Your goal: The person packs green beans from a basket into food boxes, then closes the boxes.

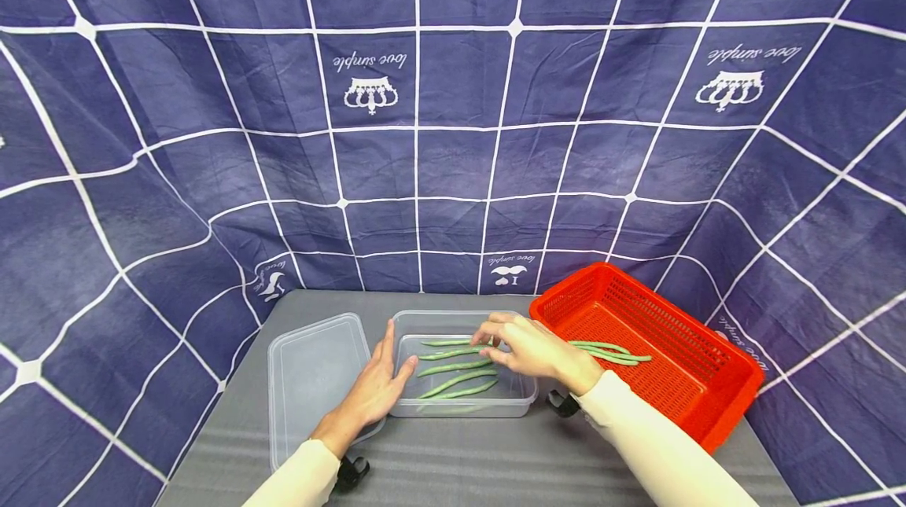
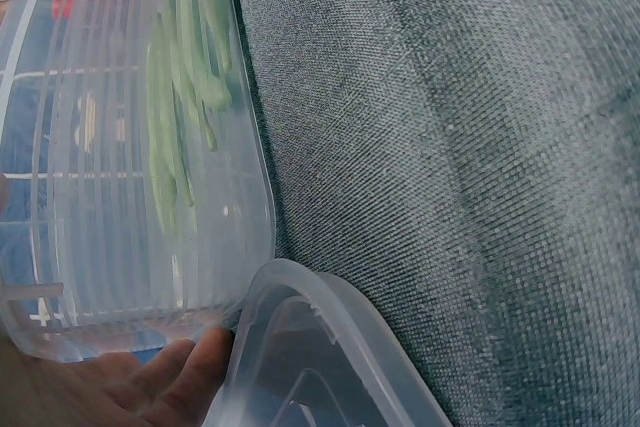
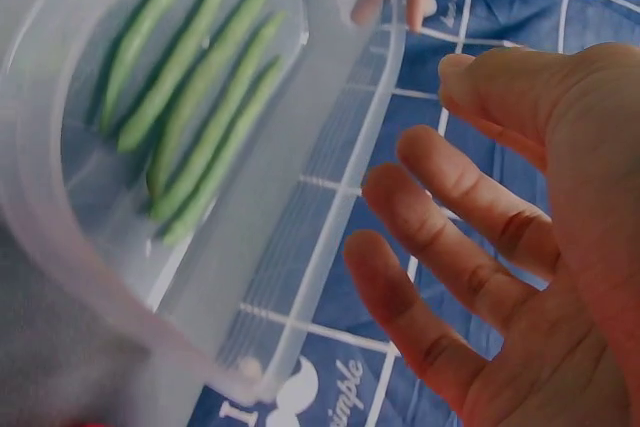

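Observation:
A clear plastic container (image 1: 510,410) holds several green beans (image 1: 456,368) lying side by side on its bottom. My left hand (image 1: 375,387) rests against the container's left end, fingers extended; in the left wrist view its fingers (image 2: 190,377) sit by that end wall. Over the container's right part hovers my right hand (image 1: 527,343), its fingers loosely bent. Nothing lies between those fingers (image 3: 450,217) in the right wrist view, where the beans (image 3: 190,97) appear beyond the container's rim (image 3: 25,207).
To the left lies a clear plastic lid (image 1: 314,389), its edge close to the left hand. A red slotted basket (image 1: 729,389) stands at the right with several green beans (image 1: 609,353) in it. Grey cloth (image 1: 453,460) covers the table, and a blue checked curtain (image 1: 453,161) surrounds it.

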Motion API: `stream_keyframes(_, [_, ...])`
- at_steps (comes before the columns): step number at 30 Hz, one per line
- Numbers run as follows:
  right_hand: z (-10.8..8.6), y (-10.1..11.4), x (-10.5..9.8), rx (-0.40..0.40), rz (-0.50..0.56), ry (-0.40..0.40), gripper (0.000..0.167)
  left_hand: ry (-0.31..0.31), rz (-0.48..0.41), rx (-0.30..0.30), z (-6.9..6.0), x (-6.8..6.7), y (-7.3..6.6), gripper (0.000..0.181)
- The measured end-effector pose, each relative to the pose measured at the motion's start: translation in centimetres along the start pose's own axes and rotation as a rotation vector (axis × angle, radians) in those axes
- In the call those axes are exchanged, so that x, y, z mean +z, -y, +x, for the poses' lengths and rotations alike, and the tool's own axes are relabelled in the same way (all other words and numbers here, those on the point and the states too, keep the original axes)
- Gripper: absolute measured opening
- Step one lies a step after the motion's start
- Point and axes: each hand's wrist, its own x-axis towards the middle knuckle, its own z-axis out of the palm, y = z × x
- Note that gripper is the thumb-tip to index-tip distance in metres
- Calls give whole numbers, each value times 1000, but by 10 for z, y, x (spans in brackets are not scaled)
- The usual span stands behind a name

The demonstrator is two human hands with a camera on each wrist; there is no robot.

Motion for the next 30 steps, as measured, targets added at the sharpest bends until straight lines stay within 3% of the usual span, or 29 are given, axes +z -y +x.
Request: stream_keyframes(30, [-45,-60,-39,115,6,-142,18,2,-8,-2,-1,-1,-2,94])
